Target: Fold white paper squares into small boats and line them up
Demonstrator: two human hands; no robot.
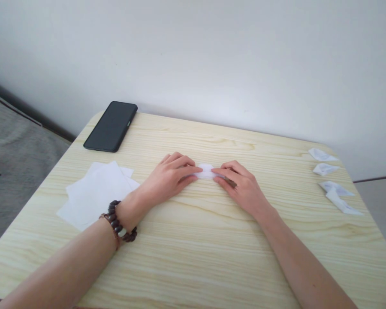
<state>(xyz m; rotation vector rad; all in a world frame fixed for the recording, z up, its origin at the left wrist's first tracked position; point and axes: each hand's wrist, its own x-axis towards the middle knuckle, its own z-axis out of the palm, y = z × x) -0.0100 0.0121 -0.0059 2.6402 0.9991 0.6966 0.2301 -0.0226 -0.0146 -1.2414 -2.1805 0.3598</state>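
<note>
A small piece of folded white paper lies at the middle of the table, partly covered by my fingers. My left hand pinches its left end between thumb and fingers, and a dark beaded bracelet circles that wrist. At the paper's right end, my right hand has its thumb and forefinger closed on the edge. Both hands rest low over the wood, fingertips close together.
Loose white paper sheets overlap on the left, beside my left forearm. A black phone lies at the back left corner. Several folded paper shapes line the right edge of the pale wooden table. A white wall stands behind.
</note>
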